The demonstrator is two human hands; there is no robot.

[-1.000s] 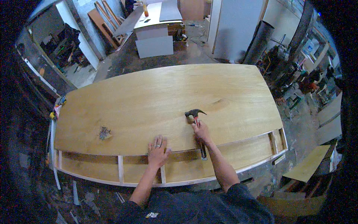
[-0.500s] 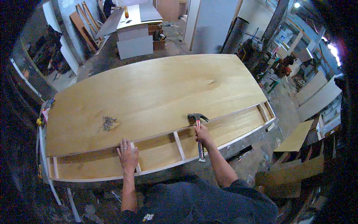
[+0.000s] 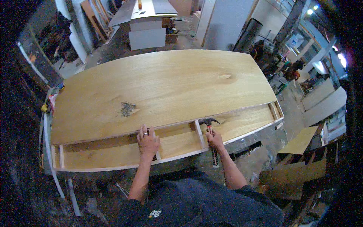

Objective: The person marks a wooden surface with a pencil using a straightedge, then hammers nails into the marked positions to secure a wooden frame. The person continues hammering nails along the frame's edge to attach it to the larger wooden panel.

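Observation:
A large plywood panel lies over a pale wooden frame, whose near side shows as an uncovered strip with short crosspieces. My left hand is at the panel's near edge, its fingers bent over the upper end of a wooden crosspiece. Most of that crosspiece is hidden under the hand. My right hand grips a claw hammer by its handle, the head pointing away from me. The hammer is over the open strip, just right of another crosspiece. A pile of nails sits on the panel.
Behind the panel stands a workbench with sheets on top. Tall boards and a dark cylinder stand farther back. Boards and offcuts lie at the right. A yellow tool is by the panel's left end.
The view has shifted, so the panel sits higher in the picture. The hammer's head has moved off the panel's edge to over the open strip. My left hand remains at the same crosspiece.

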